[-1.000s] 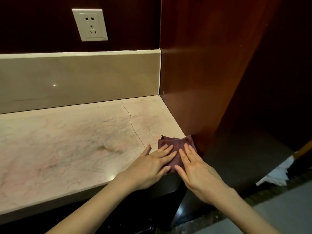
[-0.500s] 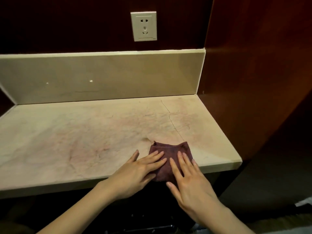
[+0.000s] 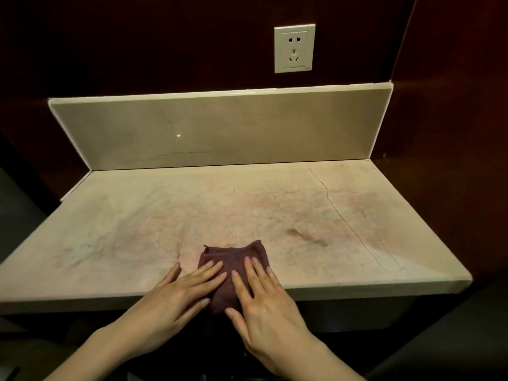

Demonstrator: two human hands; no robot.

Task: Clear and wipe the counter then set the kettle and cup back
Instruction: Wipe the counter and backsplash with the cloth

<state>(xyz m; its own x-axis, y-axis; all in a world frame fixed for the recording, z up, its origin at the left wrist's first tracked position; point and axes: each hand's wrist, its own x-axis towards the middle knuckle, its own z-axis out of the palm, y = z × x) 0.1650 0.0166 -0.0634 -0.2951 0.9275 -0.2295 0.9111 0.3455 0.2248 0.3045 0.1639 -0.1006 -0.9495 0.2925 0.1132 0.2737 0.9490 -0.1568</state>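
Note:
A folded dark maroon cloth (image 3: 233, 257) lies at the front edge of the pale marble counter (image 3: 192, 215), its near end hanging a little over the edge. My left hand (image 3: 181, 295) presses flat on the cloth's left side with straight fingers. My right hand (image 3: 261, 295) presses flat on its right side, fingers straight too. No kettle or cup is in view.
A brownish stain (image 3: 305, 235) marks the counter right of the cloth, and a long crack (image 3: 338, 213) runs across the right part. A marble backsplash (image 3: 220, 130) stands behind, with a white wall socket (image 3: 294, 48) above it. Dark wood panels (image 3: 450, 105) close off the right side.
Both hands have slid the cloth leftward along the front edge, from the right corner by the wood panel to near the counter's middle. The view has turned left with them.

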